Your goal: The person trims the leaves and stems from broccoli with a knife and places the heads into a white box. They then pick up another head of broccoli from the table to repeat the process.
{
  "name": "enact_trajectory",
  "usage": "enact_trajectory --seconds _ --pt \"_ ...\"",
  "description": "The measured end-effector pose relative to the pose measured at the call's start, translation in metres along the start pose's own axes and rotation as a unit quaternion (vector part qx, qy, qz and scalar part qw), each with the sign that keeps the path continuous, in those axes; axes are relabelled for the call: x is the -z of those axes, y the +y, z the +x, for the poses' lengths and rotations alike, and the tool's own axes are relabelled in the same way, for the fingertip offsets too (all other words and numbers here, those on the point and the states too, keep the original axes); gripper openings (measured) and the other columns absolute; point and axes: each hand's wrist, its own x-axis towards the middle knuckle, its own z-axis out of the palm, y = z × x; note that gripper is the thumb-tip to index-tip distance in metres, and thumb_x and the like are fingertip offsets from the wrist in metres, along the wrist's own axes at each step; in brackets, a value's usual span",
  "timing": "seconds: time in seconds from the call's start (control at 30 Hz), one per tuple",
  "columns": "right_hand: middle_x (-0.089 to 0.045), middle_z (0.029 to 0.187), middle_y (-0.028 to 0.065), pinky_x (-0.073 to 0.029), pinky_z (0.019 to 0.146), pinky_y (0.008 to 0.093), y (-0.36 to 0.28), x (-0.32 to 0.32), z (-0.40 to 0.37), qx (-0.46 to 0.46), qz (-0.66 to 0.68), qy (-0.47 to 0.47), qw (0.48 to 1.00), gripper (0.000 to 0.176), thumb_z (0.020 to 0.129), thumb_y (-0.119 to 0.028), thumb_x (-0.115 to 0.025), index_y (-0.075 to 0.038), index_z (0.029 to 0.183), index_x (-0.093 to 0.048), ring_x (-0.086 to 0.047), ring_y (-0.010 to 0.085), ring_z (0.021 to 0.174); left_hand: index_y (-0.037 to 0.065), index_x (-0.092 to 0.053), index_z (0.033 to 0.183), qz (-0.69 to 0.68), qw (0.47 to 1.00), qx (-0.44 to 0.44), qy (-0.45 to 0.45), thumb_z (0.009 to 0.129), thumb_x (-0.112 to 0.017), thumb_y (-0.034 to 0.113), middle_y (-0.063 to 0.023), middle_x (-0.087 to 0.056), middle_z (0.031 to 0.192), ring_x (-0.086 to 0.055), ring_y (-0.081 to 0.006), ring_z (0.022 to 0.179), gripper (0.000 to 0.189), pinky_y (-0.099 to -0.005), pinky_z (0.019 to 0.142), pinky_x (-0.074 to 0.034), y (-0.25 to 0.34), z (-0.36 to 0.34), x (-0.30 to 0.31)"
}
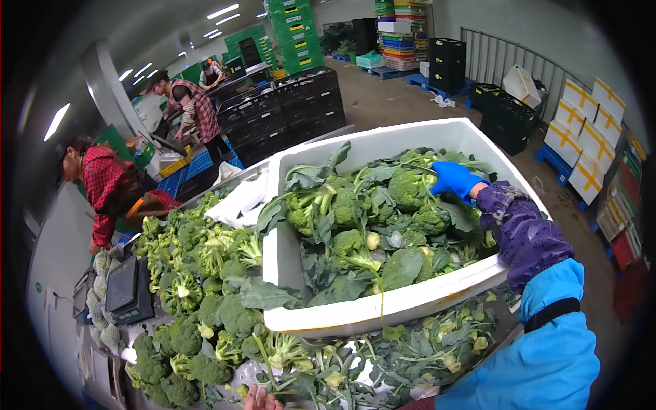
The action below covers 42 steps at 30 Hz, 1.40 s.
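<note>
One hand works inside the white foam box (383,311): your right hand (454,179), blue-gloved, lies at the far right corner, fingers curled down over a broccoli head (408,188). Whether they clasp it cannot be told. The head sits on top of the load, likely chosen as easiest to reach. It shows a tight, deep-green crown with broad leaves attached. Your left hand (262,398) shows only fingertips at the counter's (240,374) near edge, beside trimmed stems (328,372); its grip cannot be told.
</note>
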Motion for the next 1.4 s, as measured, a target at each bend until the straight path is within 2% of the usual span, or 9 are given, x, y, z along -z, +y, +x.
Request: enact_trajectory --seconds 0.2,0.3,0.47,0.53,0.67,0.93,1.0,1.1,1.4 --pt "-0.057 0.101 0.0205 -0.046 0.073 0.0411 0.000 0.007 -0.007 0.002 0.085 0.017 0.996 0.063 0.059 -0.032 -0.078 0.001 0.105 -0.049 -0.057 0.0339 0.086 0.013 -0.052 0.112 0.005 1.000 0.019 0.001 0.081 -0.061 0.012 -0.0082 -0.056 0.111 -0.052 -0.0232 0.097 0.032 -0.0379 0.081 -0.045 -0.006 -0.004 -0.001" --pt "-0.056 0.088 0.0159 -0.043 0.074 0.0368 -0.010 0.017 -0.017 -0.086 0.323 -0.009 0.942 0.054 0.064 -0.034 -0.074 -0.001 0.097 -0.047 -0.054 0.0261 0.082 0.012 -0.054 0.108 0.003 1.000 0.020 0.003 0.081 -0.061 0.011 -0.0091 -0.059 0.107 -0.054 -0.0242 0.094 0.028 -0.0383 0.081 -0.046 -0.008 -0.005 -0.003" --pt "-0.058 0.086 0.0151 -0.044 0.071 0.0369 -0.015 0.016 -0.026 -0.041 0.308 0.109 0.944 0.041 0.071 -0.026 -0.069 -0.003 0.096 -0.049 -0.057 0.0255 0.079 0.009 -0.056 0.104 -0.005 0.999 0.029 0.015 0.082 -0.060 0.012 -0.0092 -0.062 0.101 -0.056 -0.0239 0.090 0.023 -0.0380 0.078 -0.047 -0.009 -0.004 -0.009" --pt "-0.059 0.085 0.0071 -0.046 0.068 0.0283 -0.034 0.031 -0.026 -0.049 0.341 0.145 0.927 0.033 0.076 -0.018 -0.068 -0.001 0.100 -0.053 -0.058 0.0139 0.075 0.007 -0.056 0.103 -0.013 0.999 0.051 -0.008 0.082 -0.060 0.012 -0.0093 -0.062 0.101 -0.056 -0.0228 0.088 0.021 -0.0368 0.076 -0.046 -0.006 -0.003 -0.010" --pt "-0.063 0.076 0.0155 -0.046 0.062 0.0352 -0.056 0.077 -0.041 -0.008 0.249 0.182 0.951 0.026 0.077 -0.023 -0.062 -0.005 0.095 -0.059 -0.062 0.0272 0.068 0.006 -0.056 0.102 -0.009 0.999 0.041 -0.015 0.082 -0.061 0.013 -0.0092 -0.062 0.101 -0.056 -0.0221 0.088 0.021 -0.0361 0.076 -0.046 -0.005 -0.007 -0.012" --pt "-0.062 0.078 0.0149 -0.045 0.067 0.0374 -0.017 0.064 -0.061 -0.112 0.189 0.062 0.974 0.028 0.072 -0.028 -0.062 -0.005 0.088 -0.061 -0.059 0.0308 0.072 0.007 -0.055 0.109 0.033 0.999 0.030 -0.016 0.082 -0.060 0.012 -0.0081 -0.061 0.104 -0.056 -0.0229 0.092 0.028 -0.0355 0.078 -0.046 -0.009 -0.024 -0.020" --pt "-0.062 0.076 0.0138 -0.047 0.056 0.0320 -0.009 0.059 -0.058 -0.103 0.156 0.047 0.981 0.034 0.073 -0.027 -0.067 -0.002 0.095 -0.060 -0.059 0.0217 0.062 0.007 -0.056 0.108 0.032 0.999 0.031 -0.014 0.082 -0.060 0.012 -0.0083 -0.061 0.103 -0.056 -0.0228 0.091 0.026 -0.0355 0.078 -0.046 -0.008 -0.027 -0.013" --pt "-0.062 0.076 0.0130 -0.045 0.067 0.0362 -0.013 0.055 -0.055 -0.110 0.155 0.029 0.981 0.029 0.070 -0.028 -0.064 -0.006 0.089 -0.061 -0.060 0.0275 0.072 0.007 -0.057 0.105 0.015 0.999 0.038 -0.011 0.082 -0.061 0.012 -0.0085 -0.062 0.101 -0.056 -0.0226 0.090 0.024 -0.0356 0.078 -0.046 -0.012 -0.022 0.008" --pt "-0.058 0.089 0.0048 -0.043 0.052 0.0262 -0.109 0.027 -0.043 0.006 0.438 -0.065 0.897 0.058 0.075 -0.038 -0.068 -0.006 0.120 -0.049 -0.051 0.0126 0.061 0.007 -0.057 0.104 -0.001 0.999 0.035 -0.001 0.081 -0.062 0.012 -0.0093 -0.062 0.099 -0.056 -0.0224 0.090 0.024 -0.0364 0.080 -0.046 -0.019 -0.024 -0.006"
